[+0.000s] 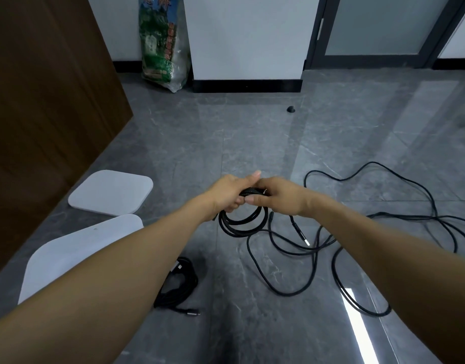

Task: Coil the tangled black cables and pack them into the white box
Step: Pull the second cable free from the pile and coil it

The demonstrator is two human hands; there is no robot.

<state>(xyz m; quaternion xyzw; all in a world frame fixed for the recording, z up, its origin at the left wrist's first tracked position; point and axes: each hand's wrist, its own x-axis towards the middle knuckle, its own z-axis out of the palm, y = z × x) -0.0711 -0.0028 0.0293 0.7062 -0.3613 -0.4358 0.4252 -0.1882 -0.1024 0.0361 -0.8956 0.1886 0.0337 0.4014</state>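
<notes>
My left hand (227, 193) and my right hand (278, 194) meet above the grey floor, both closed on the top of a black cable coil (242, 223) whose loops hang below them. The rest of that cable (370, 219) trails loose and tangled across the floor to the right, with a silver-tipped plug (303, 239) lying near the coil. A second, finished black coil (177, 283) rests on the floor under my left forearm. Two white rounded pieces lie at left: a flat white lid (110, 193) and the white box (76, 248), partly hidden by my arm.
A brown wooden panel (42, 114) stands along the left. A green printed sack (163, 46) leans against the white pillar (244, 40) at the back. A small black door stop (291, 109) sits on the floor. Dark-framed glass doors (378, 27) are at the back right.
</notes>
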